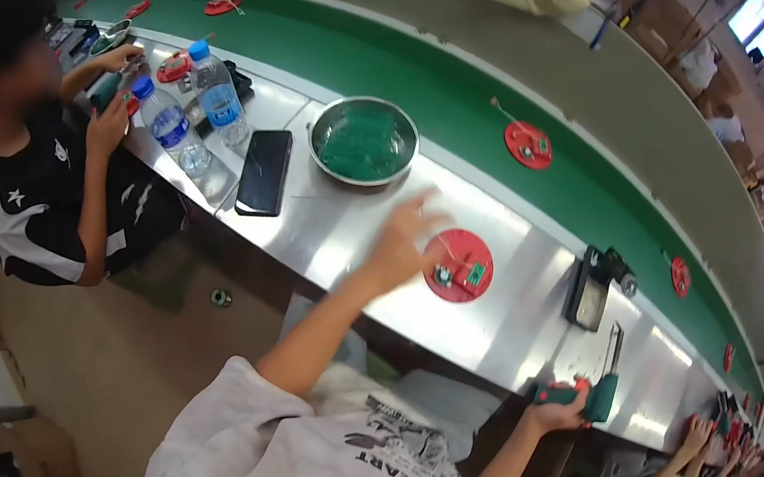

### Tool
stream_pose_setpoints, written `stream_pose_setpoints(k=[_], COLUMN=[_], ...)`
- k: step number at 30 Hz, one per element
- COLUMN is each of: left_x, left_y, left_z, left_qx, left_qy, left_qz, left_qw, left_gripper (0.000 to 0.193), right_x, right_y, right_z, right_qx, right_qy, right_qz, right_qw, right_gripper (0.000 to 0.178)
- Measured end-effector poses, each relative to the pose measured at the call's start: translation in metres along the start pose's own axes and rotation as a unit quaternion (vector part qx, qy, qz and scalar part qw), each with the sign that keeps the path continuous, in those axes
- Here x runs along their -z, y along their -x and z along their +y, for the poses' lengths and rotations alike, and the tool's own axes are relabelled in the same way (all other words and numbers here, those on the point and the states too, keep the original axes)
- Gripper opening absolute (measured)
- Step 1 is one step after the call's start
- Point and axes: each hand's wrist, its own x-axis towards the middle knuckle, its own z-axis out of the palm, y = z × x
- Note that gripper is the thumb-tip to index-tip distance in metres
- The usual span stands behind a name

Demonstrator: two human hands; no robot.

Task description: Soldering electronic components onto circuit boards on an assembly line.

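A round red plastic disc point(460, 266) lies on the steel bench in front of me, with a small green circuit board, a silvery part and a thin pale wire on it. My left hand point(401, 243) is over the disc's left edge, its fingers stretched apart and slightly blurred; nothing shows in them. Whether a fingertip touches the disc is unclear. To the right, near the bench's front edge, my right hand point(564, 410) is closed round the grip of a green electric screwdriver point(603, 398). Its long metal shaft points away from me.
A steel bowl point(364, 142) holding clear bags of green parts stands beyond my left hand. Left of it are a phone point(264, 173) and two water bottles point(220, 99). A black tray point(590, 297) sits right. Red discs point(528, 145) lie along a green belt point(453, 90). A co-worker point(46, 163) sits left.
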Motion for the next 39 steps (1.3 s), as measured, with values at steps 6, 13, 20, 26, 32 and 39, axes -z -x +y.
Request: stream_pose_setpoints(k=[6, 13, 20, 26, 32, 39], left_x=[0.122, 0.099, 0.072, 0.145, 0.119, 0.120], left_y=[-0.072, -0.119, -0.137, -0.143, -0.143, -0.136], left_z=[-0.046, -0.090, -0.147, -0.186, -0.179, -0.166], left_qx=[0.029, -0.049, 0.015, 0.076, 0.061, 0.027], left_qy=[-0.158, -0.367, -0.253, -0.118, -0.050, -0.004], left_qz=[0.077, -0.188, -0.276, -0.238, -0.203, -0.113], left_qw=[0.984, 0.910, 0.927, 0.961, 0.976, 0.993], left_gripper=[0.014, 0.020, 0.022, 0.006, 0.010, 0.018], right_x=[-0.012, -0.013, -0.019, -0.021, 0.003, -0.001], right_y=[0.003, 0.004, -0.008, -0.001, 0.000, -0.001], right_z=[0.014, 0.007, -0.016, 0.007, 0.007, 0.004], right_qx=[-0.006, 0.003, -0.081, -0.029, -0.034, -0.062], right_qy=[-0.016, 0.007, 0.027, -0.085, -0.077, -0.101], right_qz=[-0.033, -0.016, 0.047, -0.028, -0.012, -0.052], right_qw=[0.999, 1.000, 0.995, 0.996, 0.996, 0.992], right_gripper=[0.036, 0.031, 0.008, 0.015, 0.020, 0.018])
